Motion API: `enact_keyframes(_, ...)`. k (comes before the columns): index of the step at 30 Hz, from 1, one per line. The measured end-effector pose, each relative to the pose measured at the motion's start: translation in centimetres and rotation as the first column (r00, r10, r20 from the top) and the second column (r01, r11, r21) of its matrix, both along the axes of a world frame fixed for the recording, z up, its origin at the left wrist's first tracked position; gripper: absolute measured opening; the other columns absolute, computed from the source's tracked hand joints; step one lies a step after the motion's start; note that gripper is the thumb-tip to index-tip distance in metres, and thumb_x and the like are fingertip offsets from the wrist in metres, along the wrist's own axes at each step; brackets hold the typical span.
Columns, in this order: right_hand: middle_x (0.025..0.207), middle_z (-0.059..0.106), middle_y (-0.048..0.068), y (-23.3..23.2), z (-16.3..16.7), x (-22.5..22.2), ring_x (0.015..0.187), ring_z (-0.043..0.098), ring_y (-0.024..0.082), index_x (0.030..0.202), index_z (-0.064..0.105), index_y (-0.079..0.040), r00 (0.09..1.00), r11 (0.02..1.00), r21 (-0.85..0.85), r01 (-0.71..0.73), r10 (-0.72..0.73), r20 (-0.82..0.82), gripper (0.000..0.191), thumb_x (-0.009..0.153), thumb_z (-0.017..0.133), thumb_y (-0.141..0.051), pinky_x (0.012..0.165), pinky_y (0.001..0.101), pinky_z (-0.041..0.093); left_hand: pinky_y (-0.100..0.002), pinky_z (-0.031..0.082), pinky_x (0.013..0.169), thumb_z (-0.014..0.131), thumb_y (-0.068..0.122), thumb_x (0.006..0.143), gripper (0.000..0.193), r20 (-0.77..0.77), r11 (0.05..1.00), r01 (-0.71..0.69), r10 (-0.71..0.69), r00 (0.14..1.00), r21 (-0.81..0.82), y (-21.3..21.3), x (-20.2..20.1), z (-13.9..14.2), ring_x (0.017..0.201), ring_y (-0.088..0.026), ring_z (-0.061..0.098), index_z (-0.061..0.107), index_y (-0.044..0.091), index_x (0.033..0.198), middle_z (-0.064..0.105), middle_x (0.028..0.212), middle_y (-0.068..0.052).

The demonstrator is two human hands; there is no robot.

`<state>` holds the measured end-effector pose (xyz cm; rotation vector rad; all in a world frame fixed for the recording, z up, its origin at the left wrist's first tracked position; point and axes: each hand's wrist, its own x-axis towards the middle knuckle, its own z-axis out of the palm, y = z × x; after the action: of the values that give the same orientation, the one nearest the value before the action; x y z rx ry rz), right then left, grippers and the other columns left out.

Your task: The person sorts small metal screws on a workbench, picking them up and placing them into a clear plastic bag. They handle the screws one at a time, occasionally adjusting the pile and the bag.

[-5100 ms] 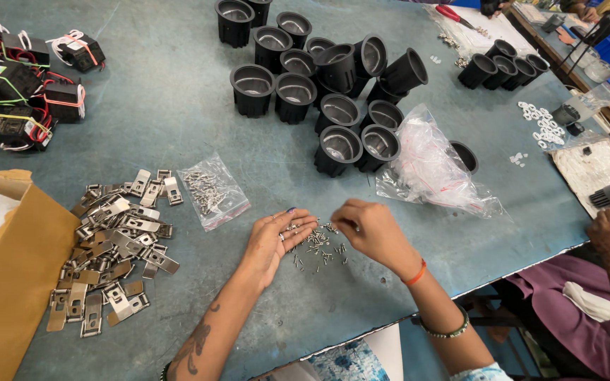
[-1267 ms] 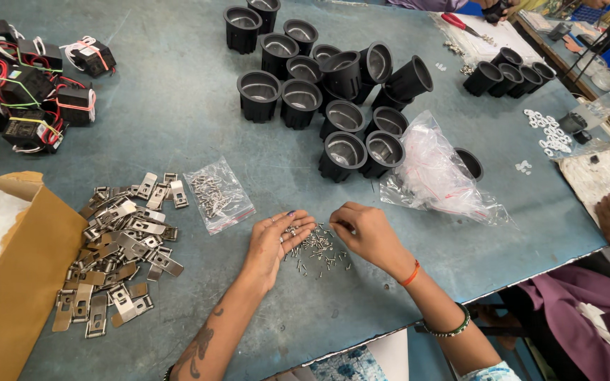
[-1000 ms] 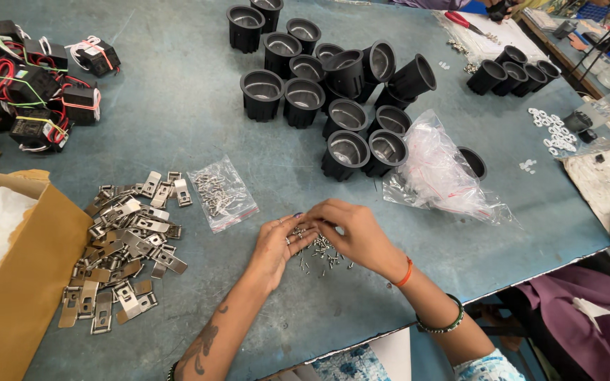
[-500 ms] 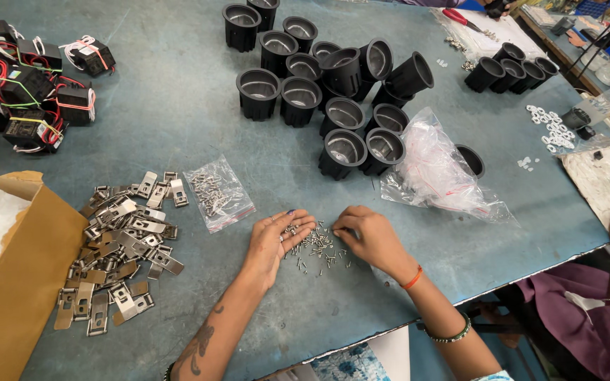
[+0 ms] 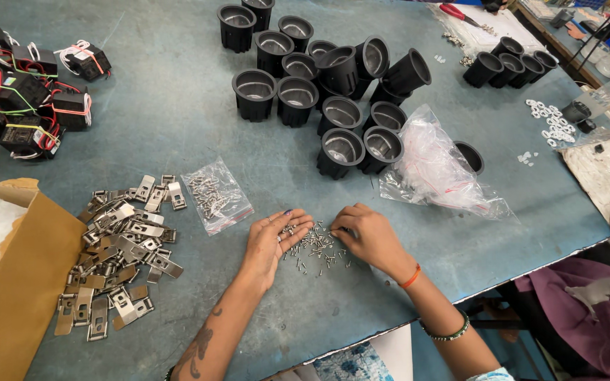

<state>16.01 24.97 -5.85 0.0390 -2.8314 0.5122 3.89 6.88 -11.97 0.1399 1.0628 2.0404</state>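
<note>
Head view, small silver metal screws (image 5: 317, 250) scattered near the desk's front edge between both hands, left hand (image 5: 271, 240) palm up, cupping a few screws, right hand (image 5: 367, 233) pinching at the pile, clear screw bag (image 5: 216, 194) and grey metal clips (image 5: 118, 243) to the left, black round housings (image 5: 319, 85) behind.

Cardboard box (image 5: 15, 282) cut off left — screws (image 5: 317, 248) too small.

Both hands, left hand (image 5: 270, 240) and right hand (image 5: 370, 236), over loose screws (image 5: 317, 250) on table (image 5: 178, 99).
</note>
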Motion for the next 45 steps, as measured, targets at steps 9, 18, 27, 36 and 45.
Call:
enact_keyframes(9,0.093,0.072,0.004,-0.1,0.8,0.3,0.086,0.064,0.026,0.094,0.078,-0.009,0.999,0.999,-0.017,0.029,-0.03,-0.033,0.014,0.081,0.074,-0.011,0.077,0.0388,0.052,-0.033,0.06,0.097,0.052,0.018,0.1,0.035,-0.009,0.998,0.004,-0.005,1.0,-0.067,-0.1,0.3,0.9,0.105,-0.026,0.075,0.065,-0.011,0.116,0.074,0.112,-0.022)
enact_keyframes(18,0.089,0.07,0.005,-0.9,-0.4,-1.2,0.088,0.064,0.027,0.087,0.076,-0.008,1.0,1.0,0.011,0.016,-0.016,0.004,0.009,0.079,0.075,-0.012,0.077,0.0396,0.053,-0.033,0.06,0.096,0.051,0.018,0.1,0.036,-0.002,0.998,0.001,-0.001,1.0,-0.064,-0.1,0.1,0.5,0.105,-0.026,0.074,0.064,-0.012,0.116,0.074,0.112,-0.023)
enact_keyframes(27,0.075,0.072,0.006,0.0,1.1,-0.2,0.068,0.074,0.019,0.084,0.065,-0.003,0.978,0.93,-0.335,0.151,-0.09,0.188,0.014,0.076,0.074,-0.011,0.068,0.0312,0.058,-0.033,0.06,0.096,0.052,0.017,0.1,0.035,-0.012,0.999,-0.008,0.008,1.0,-0.039,0.0,0.0,0.1,0.105,-0.027,0.074,0.064,-0.012,0.117,0.074,0.113,-0.023)
enact_keyframes(36,0.084,0.074,0.006,-0.5,1.2,1.1,0.072,0.072,0.024,0.087,0.078,-0.006,0.991,0.977,-0.212,-0.039,0.066,0.118,0.009,0.079,0.075,-0.008,0.066,0.0343,0.056,-0.033,0.06,0.098,0.052,0.018,0.1,0.036,-0.043,0.997,-0.008,0.005,0.999,-0.076,-0.2,0.1,0.6,0.106,-0.025,0.074,0.065,-0.011,0.116,0.074,0.112,-0.021)
enact_keyframes(45,0.084,0.072,0.007,-1.0,1.0,0.5,0.073,0.069,0.031,0.082,0.077,-0.007,0.984,1.0,0.006,-0.024,0.023,0.176,0.007,0.077,0.075,-0.012,0.066,0.041,0.054,-0.033,0.06,0.097,0.052,0.017,0.1,0.035,-0.02,0.999,-0.005,0.004,1.0,-0.05,0.0,0.1,0.5,0.105,-0.026,0.074,0.065,-0.012,0.115,0.074,0.112,-0.022)
